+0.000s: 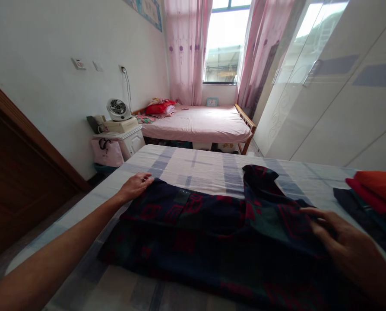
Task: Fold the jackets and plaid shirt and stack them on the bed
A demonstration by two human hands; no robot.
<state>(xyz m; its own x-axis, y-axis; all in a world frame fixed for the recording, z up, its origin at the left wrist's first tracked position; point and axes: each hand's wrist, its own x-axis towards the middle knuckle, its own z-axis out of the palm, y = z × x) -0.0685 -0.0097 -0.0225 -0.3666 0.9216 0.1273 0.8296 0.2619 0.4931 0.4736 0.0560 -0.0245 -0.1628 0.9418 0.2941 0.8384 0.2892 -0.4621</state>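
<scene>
A dark navy, green and red patterned shirt (193, 242) lies partly folded across the bed in front of me. One narrow part of it (261, 185) sticks out toward the far side. At the shirt's far left corner, my left hand (136, 188) has its fingers closed on the edge of the cloth. My right hand (345, 242) rests at the right side of the shirt, index finger stretched over the fabric and thumb apart from it. Its other fingers are in shadow and hard to make out.
Folded orange, red and dark clothes (377, 194) are stacked at the right on the checked bedsheet (193, 162). Beyond stands a second bed (199, 123) with a pink sheet. A fan (118, 109) tops the white cabinet (133, 140); a wardrobe (322, 108) lines the right.
</scene>
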